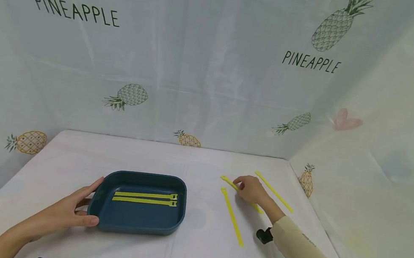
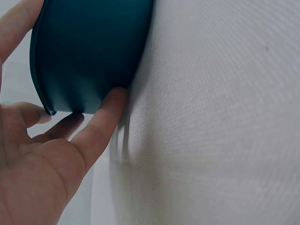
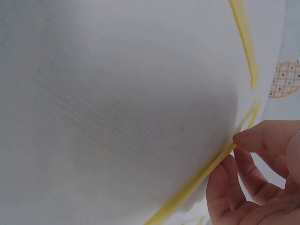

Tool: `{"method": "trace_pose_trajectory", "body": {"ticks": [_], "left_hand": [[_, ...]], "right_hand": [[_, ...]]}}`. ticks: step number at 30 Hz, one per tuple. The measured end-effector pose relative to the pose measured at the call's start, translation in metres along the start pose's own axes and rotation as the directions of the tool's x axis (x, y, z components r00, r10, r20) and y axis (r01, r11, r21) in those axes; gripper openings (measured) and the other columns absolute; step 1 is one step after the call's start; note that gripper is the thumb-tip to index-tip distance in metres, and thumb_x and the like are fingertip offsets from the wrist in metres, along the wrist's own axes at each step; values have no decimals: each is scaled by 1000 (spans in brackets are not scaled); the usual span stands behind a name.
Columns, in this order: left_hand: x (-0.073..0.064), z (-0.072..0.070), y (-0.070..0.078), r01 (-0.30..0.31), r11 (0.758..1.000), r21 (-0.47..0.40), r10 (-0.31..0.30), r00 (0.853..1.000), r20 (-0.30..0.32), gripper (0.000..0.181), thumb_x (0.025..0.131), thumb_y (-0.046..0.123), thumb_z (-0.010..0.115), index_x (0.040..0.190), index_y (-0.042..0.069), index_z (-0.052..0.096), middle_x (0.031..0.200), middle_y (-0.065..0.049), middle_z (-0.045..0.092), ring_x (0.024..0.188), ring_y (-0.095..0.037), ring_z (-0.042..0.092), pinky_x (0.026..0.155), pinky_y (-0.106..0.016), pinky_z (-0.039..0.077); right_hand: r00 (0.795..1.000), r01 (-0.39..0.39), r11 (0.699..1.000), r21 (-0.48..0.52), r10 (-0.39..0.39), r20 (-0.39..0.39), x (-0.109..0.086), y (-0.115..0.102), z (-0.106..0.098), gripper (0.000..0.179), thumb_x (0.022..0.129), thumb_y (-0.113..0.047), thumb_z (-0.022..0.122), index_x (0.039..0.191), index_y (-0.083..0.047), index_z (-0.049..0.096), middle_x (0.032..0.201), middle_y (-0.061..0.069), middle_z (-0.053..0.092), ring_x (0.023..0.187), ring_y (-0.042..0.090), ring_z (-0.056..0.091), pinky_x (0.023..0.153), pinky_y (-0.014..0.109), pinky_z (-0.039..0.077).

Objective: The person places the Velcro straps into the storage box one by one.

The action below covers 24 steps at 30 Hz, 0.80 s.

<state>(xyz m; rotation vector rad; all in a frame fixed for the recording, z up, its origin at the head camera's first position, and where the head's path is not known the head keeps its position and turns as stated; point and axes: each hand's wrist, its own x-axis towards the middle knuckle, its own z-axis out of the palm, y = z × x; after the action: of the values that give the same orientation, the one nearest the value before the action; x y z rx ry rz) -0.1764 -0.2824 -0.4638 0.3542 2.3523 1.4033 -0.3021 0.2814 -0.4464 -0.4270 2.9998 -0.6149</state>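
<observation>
Head: smooth round-cornered tray (image 1: 135,216) lower left, flat slotted straps (image 1: 145,201) inside; left hand (image 1: 67,211) spread against its end. Right hand (image 1: 251,190), lower right, pinches thin strap (image 1: 227,180). Left wrist: curved wall (image 2: 89,56) upper left. Right wrist: woven cloth (image 3: 93,117), strap lower right.

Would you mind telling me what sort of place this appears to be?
Probably a small screened-off work booth: pineapple-print sheeting hangs behind and beside a white-covered table, which bears a dark blue tray and yellow straps.
</observation>
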Motion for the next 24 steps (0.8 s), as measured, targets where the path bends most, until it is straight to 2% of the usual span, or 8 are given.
{"method": "trace_pose_trajectory", "body": {"ticks": [9,19,24], "left_hand": [[-2,0,2,-18,1000,-8,18,1000,-1,104,101,24,74,172,33,-1,174,-27,3,149,-59,31,89,-25,56],[-2,0,1,-8,1000,-16,8,1000,-3,105,101,25,74,172,32,-2,174,-27,3,149,-59,31,89,-26,56],[-1,0,0,-15,1000,-14,15,1000,2,106,101,24,75,172,30,-3,174,-28,3,148,-58,35,91,-25,56]], "right_hand": [[1000,19,1000,-10,-19,0,2,3,1,31,89,6,69,118,-2,77,99,14,73,91,27,66,85,49,55],[999,39,999,1,-39,20,4,1,-3,31,92,3,70,122,-2,76,101,13,74,91,26,68,86,48,56],[996,93,996,-2,-93,9,4,-4,-10,32,91,6,67,121,0,76,99,13,73,86,23,68,81,44,57]]}}
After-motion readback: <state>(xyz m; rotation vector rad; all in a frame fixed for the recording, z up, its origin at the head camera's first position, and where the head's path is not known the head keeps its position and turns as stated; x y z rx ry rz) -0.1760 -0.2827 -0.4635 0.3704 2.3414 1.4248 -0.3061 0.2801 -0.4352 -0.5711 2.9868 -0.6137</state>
